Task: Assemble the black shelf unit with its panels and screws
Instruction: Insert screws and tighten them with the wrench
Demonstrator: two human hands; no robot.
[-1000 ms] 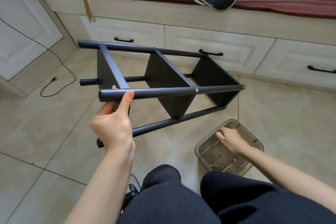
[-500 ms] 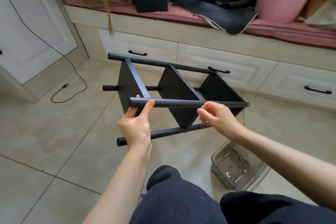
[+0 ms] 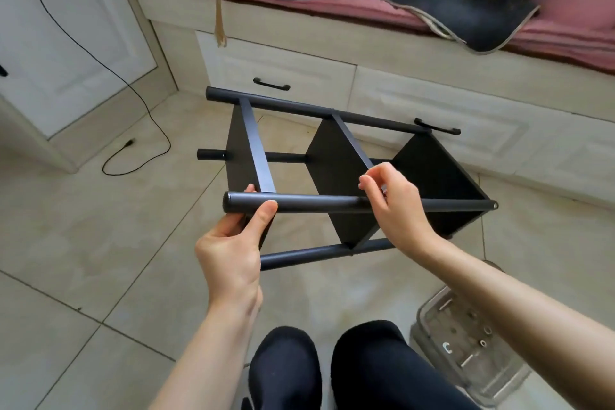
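Shelf unit [image 3: 336, 173], black, 3 panels, 4 rods, on its side above tiled floor [image 3: 83, 243]. Left hand [image 3: 233, 243] grips near rod [image 3: 316, 204]; right hand [image 3: 396, 206] pinches something small, unidentifiable, at it. Clear parts tray [image 3: 466, 343] beside knee.

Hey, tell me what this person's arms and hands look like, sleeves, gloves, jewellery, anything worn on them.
Both forearms are bare as far up as the picture shows; no sleeve edge is in view. The left hand and right hand wear no gloves, and no rings, watch or bracelets show. Fingernails look short and unpainted. The only clothing visible is dark trousers over the knees.
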